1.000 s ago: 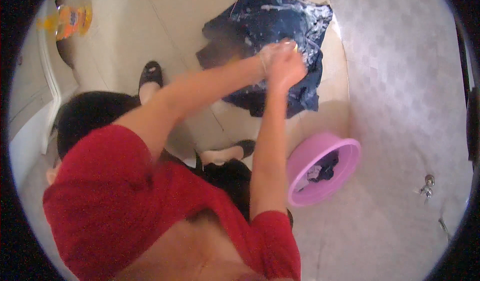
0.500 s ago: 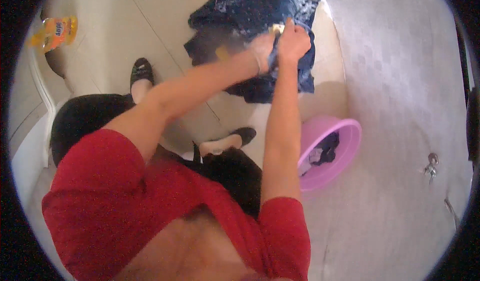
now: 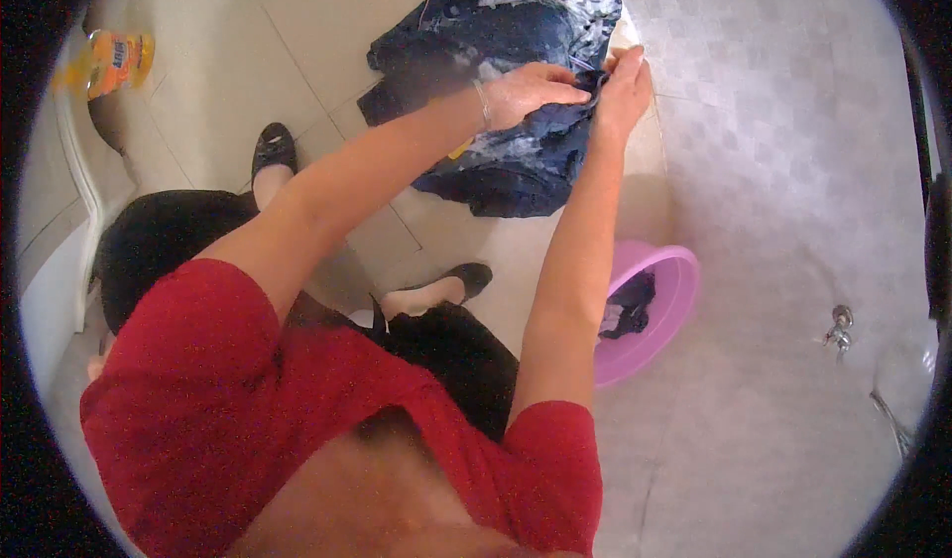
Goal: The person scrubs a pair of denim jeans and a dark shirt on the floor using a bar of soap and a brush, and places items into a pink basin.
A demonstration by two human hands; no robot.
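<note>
On the floor (image 3: pixel 297 22), I see a soapy blue garment (image 3: pixel 486 37) spread; left hand (image 3: pixel 534 94) and right hand (image 3: pixel 623 97) pinch its raised fold (image 3: pixel 592 82), fingers nearly closed. Slick suds (image 3: pixel 506 2), I'd say, could make it slip.

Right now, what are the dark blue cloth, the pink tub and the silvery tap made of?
The dark blue cloth looks like woven fabric, maybe denim: it's matte and creased, with white suds on it. The pink tub seems to be plastic: one even colour, smooth, slightly glossy. The silvery tap is probably metal, perhaps chrome-plated, because it glints.
</note>
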